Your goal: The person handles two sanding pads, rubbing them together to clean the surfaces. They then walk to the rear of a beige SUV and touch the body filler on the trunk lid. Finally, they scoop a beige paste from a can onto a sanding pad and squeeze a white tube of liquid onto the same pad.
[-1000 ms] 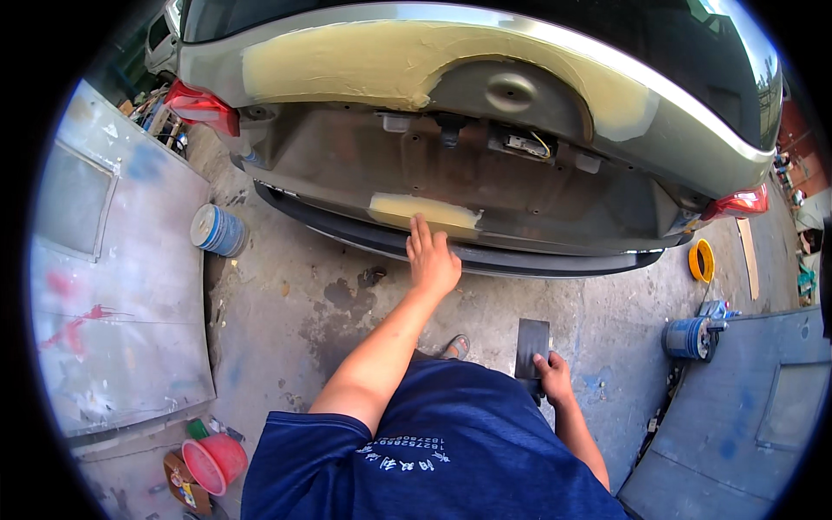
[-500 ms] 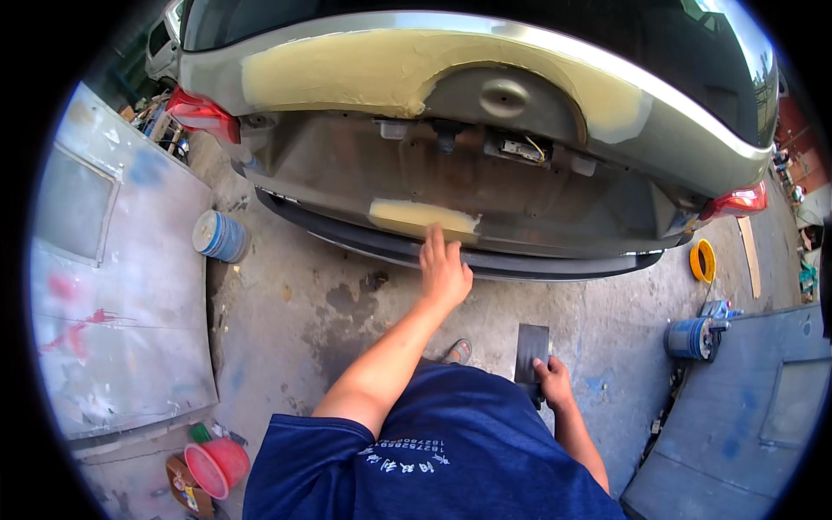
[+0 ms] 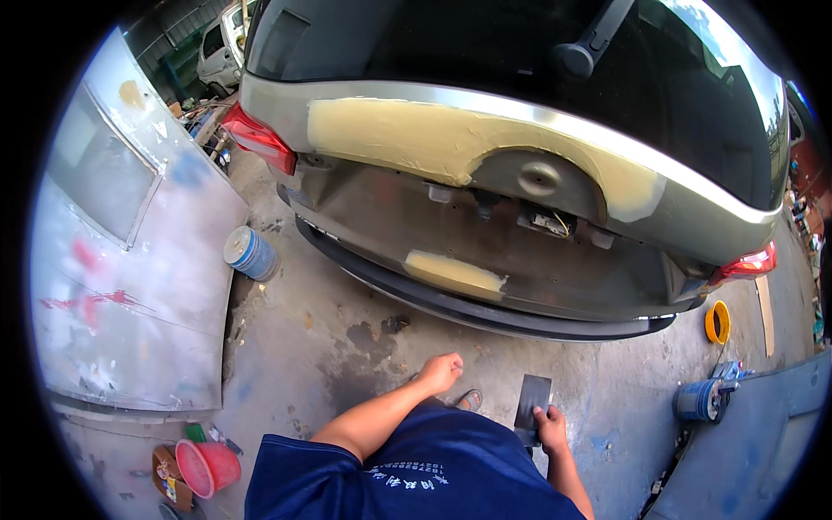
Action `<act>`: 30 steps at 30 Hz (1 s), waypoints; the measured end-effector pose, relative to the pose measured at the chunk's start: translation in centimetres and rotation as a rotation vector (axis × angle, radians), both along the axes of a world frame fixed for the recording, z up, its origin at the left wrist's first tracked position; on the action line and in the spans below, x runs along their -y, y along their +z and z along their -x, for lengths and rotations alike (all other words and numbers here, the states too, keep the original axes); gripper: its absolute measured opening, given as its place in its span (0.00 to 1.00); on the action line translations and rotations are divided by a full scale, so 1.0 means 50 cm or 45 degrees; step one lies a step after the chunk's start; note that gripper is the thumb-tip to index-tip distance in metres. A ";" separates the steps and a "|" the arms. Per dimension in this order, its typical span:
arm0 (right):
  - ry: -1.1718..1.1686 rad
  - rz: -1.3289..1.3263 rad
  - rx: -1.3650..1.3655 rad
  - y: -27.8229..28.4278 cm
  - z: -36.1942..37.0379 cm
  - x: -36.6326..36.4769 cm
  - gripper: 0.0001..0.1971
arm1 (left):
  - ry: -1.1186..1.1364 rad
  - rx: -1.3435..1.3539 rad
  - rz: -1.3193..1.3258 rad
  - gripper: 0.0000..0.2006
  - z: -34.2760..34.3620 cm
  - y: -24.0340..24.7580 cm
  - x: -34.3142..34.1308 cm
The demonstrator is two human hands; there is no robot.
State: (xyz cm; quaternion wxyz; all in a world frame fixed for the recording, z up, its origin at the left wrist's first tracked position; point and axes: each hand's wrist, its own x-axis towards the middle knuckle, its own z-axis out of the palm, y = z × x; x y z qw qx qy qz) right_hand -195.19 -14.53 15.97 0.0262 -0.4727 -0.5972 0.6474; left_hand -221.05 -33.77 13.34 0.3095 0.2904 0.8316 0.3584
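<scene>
My left hand (image 3: 440,373) hangs over the floor in front of me, below the bumper. Its fingers are curled in, and nothing shows in them. To the right, my right hand (image 3: 550,426) grips the lower part of a dark flat rectangular plate (image 3: 534,397) with the thumb on its face. Ahead stands the rear of a greenish-grey car. A large patch of pale yellow filler (image 3: 390,132) spreads across its tailgate (image 3: 347,186), around a round recess. A smaller yellow filler patch (image 3: 455,272) lies low on the tailgate, just above the dark bumper (image 3: 485,325).
Spray-marked panels stand at left (image 3: 130,321) and right (image 3: 780,425). A blue bucket (image 3: 253,255) is by the left panel, another blue bucket (image 3: 696,401) by the right one. A yellow ring-shaped item (image 3: 717,322) and a pink bucket (image 3: 208,469) are on the floor.
My left hand has come away from the lower filler patch, back toward my body, and its fingers have curled. The view has tilted up. The right hand still holds the plate.
</scene>
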 end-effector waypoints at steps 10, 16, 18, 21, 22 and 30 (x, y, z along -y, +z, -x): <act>-0.053 -0.132 0.039 -0.014 0.057 0.049 0.08 | -0.268 -0.008 0.128 0.13 0.064 -0.040 0.098; -0.220 -0.137 0.137 0.043 0.153 0.166 0.11 | -0.387 0.070 0.007 0.13 0.176 0.014 0.169; -0.205 -0.172 0.165 0.054 0.196 0.225 0.11 | -0.344 0.177 0.107 0.14 0.232 0.042 0.198; -0.256 -0.146 0.176 0.061 0.241 0.312 0.11 | -0.322 0.084 0.172 0.15 0.301 0.068 0.239; -0.294 -0.137 0.141 0.057 0.244 0.336 0.11 | -0.309 0.013 0.176 0.16 0.317 0.071 0.249; -0.548 -0.133 0.187 0.067 0.217 0.479 0.12 | -0.616 -0.142 -0.052 0.14 0.372 -0.026 0.293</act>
